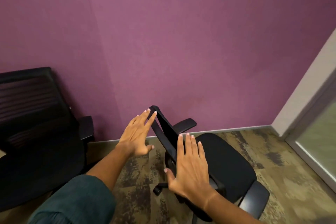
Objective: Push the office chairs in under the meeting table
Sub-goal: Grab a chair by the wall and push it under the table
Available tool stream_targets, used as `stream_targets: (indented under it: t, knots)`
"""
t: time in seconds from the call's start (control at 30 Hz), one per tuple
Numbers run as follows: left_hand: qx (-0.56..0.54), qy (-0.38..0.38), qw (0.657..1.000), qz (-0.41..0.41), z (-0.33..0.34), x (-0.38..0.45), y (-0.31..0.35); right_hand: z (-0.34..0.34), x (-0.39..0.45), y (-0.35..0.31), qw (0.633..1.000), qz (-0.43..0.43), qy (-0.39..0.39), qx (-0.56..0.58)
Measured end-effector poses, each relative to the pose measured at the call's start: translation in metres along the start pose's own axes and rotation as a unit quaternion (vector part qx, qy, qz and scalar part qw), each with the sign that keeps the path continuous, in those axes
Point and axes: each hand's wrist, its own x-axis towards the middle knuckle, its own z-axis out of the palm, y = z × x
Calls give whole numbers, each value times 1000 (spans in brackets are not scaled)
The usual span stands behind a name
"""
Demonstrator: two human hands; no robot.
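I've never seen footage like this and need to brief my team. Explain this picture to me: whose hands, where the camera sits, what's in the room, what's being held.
There is no machine here. A camera worn on a person's head looks forward and down, so you see that person's own two bare hands. The left hand reaches with open fingers to the top edge of a black office chair's backrest. The right hand lies flat and open against the same backrest, lower down. Neither hand is closed around it. The chair's seat points away toward a purple wall. A second black chair stands at left. The floor is patterned carpet. No meeting table is in view.
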Motion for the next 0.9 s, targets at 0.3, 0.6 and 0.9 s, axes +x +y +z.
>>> stream_targets:
  t: [0.3,0.6,0.9]
  knots:
    - [-30,-34,992,117,37,63,-35,27,50,-7,990,131,-52,-24]
    - [-60,-44,954,290,54,126,-71,49,99,-27,971,233,-59,16]
    - [-109,-81,913,385,62,158,-98,38,118,-46,935,318,-150,36]
